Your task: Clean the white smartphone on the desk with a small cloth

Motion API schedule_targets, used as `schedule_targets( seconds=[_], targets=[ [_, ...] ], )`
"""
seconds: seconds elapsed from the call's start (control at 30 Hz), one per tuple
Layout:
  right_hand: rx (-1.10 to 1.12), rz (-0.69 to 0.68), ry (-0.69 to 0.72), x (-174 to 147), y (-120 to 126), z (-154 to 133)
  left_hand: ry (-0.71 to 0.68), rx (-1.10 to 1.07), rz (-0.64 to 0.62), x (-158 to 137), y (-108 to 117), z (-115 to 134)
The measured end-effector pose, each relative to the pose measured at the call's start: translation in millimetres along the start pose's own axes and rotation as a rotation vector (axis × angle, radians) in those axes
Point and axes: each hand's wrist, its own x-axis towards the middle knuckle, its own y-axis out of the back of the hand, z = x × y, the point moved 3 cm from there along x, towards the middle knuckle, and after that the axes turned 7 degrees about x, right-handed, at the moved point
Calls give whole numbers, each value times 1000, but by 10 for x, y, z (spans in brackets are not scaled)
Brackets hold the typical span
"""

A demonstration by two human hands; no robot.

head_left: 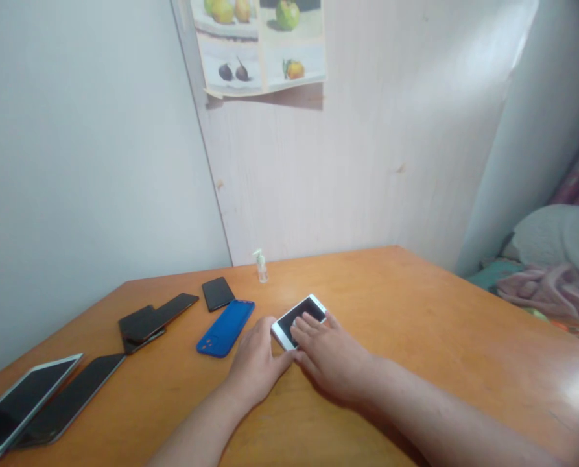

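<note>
A white smartphone (313,307) with a dark screen lies on the wooden table, slanted in front of me. My left hand (256,363) grips its left end, thumb along the near edge and fingers at the far side. Across the screen rests my right hand (325,347), its fingers close together and pressed down. A small white bit shows at those fingertips; most of it is hidden, so I cannot tell what it is. Just left of my left hand lies a blue phone case (227,329) with camera cutouts.
A small clear pump bottle (262,267) stands near the table's back edge. Behind the case lies a black flat device (218,294). Dark phones (165,316) overlap farther left. A white-framed tablet (31,395) leans over a dark tablet (75,399) at the near left.
</note>
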Motion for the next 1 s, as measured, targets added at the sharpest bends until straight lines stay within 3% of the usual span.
schedule_targets(
  seconds=[0.1, 0.23, 0.3, 0.43, 0.5, 0.57, 0.67, 0.73, 0.9, 1.0],
  targets=[
    [36, -16, 73, -8, -2, -14, -14, -5, 2, 1, -3, 1],
    [-16, 19, -207, 51, 17, 258, -1, 18, -4, 2, 12, 20],
    [-11, 26, -253, 59, 11, 281, -1, 14, 0, 0, 7, 15],
    [92, -23, 6, 23, -13, 33, -25, -4, 25, -6, -26, -20],
    [123, -49, 68, 16, -10, -2, -27, 1, 26, -8, -34, -27],
    [114, -40, -14, 44, -1, 110, -25, 4, 18, -7, -29, -17],
    [75, 3, -250, 93, 0, 359, -19, 7, 8, -3, -10, 11],
    [65, 11, -295, 101, -14, 397, -10, 6, 7, -1, -3, 21],
    [131, -67, -1, 62, -51, 129, -7, -6, 8, -3, -21, 13],
    [119, -68, -60, 77, -50, 211, -13, 0, 32, -5, -21, 11]
  ],
)
